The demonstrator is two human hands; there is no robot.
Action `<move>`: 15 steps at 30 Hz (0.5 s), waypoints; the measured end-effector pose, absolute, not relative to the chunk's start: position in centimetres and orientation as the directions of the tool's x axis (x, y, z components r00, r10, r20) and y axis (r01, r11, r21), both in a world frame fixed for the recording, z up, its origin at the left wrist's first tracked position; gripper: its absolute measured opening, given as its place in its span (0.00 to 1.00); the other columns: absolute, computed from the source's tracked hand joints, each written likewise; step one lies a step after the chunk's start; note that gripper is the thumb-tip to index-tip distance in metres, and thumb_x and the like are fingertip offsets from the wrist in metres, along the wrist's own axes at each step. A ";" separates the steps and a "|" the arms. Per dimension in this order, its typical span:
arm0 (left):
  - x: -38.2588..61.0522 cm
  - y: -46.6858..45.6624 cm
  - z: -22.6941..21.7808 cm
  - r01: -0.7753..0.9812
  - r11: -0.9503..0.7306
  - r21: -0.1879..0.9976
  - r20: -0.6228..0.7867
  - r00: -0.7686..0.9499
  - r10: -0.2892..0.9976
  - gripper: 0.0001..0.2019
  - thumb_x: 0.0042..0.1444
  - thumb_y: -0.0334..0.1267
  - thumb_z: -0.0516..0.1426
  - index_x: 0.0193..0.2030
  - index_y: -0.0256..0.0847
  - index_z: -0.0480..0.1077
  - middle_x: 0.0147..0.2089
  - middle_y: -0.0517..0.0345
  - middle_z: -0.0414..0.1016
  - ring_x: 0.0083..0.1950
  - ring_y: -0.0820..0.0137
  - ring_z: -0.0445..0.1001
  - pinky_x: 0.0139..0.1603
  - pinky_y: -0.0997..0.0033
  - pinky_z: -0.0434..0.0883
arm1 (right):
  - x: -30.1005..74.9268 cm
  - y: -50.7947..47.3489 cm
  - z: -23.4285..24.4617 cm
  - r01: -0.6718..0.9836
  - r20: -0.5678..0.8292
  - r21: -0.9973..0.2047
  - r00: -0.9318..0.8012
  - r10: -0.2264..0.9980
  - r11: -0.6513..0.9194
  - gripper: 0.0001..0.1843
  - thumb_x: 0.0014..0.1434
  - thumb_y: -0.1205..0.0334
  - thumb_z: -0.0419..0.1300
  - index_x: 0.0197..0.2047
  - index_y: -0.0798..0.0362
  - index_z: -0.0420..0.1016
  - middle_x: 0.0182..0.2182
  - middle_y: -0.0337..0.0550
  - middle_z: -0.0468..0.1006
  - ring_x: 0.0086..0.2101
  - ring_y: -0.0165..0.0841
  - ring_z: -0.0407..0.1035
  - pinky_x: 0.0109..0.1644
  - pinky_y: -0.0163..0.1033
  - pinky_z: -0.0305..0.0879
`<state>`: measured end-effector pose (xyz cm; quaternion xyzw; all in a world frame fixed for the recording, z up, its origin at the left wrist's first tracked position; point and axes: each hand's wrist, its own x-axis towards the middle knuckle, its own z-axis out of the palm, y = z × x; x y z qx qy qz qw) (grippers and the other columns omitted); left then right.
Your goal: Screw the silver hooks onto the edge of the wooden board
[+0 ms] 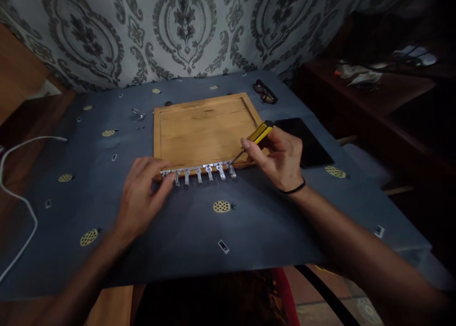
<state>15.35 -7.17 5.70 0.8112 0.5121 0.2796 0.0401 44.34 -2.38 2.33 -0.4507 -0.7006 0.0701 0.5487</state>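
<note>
A framed wooden board (206, 131) lies flat on the table. Along its near edge runs a metal strip with several hooks (198, 173). My right hand (281, 157) grips a screwdriver with a yellow and black handle (261, 132), held tilted. Its tip meets the strip near the right end, by the last hook. At the strip's left end is my left hand (142, 193), with thumb and fingers around the corner of the board and strip. Whether the fingertips press firmly there is partly hidden and slightly blurred.
A dark tablet (302, 143) lies right of the board, with eyeglasses (265, 92) behind it. Small clear or metal pieces (137, 115) sit at the left. A white cable (26, 200) trails along the left side. The blue patterned tablecloth (171, 240) covers the table; a patterned curtain (138, 26) hangs behind.
</note>
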 end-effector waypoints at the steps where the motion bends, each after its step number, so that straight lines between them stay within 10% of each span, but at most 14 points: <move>1: 15.5 -8.3 5.2 0.783 -0.515 0.348 0.435 0.352 0.829 0.06 0.70 0.35 0.53 0.49 0.43 0.71 0.45 0.53 0.78 0.49 0.62 0.76 0.52 0.58 0.74 | 44.3 -2.4 2.4 0.557 0.698 -0.597 0.005 0.716 0.578 0.18 0.61 0.48 0.68 0.28 0.50 0.69 0.22 0.35 0.68 0.22 0.29 0.63 0.26 0.37 0.59; 9: 23.3 -16.9 1.1 0.398 -0.857 0.328 0.409 0.758 0.508 0.05 0.68 0.33 0.55 0.42 0.37 0.72 0.38 0.53 0.78 0.42 0.65 0.75 0.46 0.62 0.72 | 44.5 -2.1 2.2 0.547 0.618 -0.665 0.020 0.786 0.508 0.21 0.61 0.41 0.65 0.30 0.49 0.68 0.23 0.37 0.70 0.22 0.29 0.65 0.24 0.36 0.60; 15: 32.8 -19.1 1.2 -0.140 -0.936 0.324 0.138 0.985 -0.100 0.11 0.67 0.39 0.57 0.50 0.51 0.81 0.54 0.60 0.82 0.53 0.69 0.79 0.49 0.70 0.77 | 44.4 -1.9 2.3 0.531 0.613 -0.676 0.021 0.790 0.510 0.22 0.61 0.39 0.64 0.31 0.48 0.68 0.22 0.36 0.70 0.22 0.29 0.65 0.25 0.36 0.61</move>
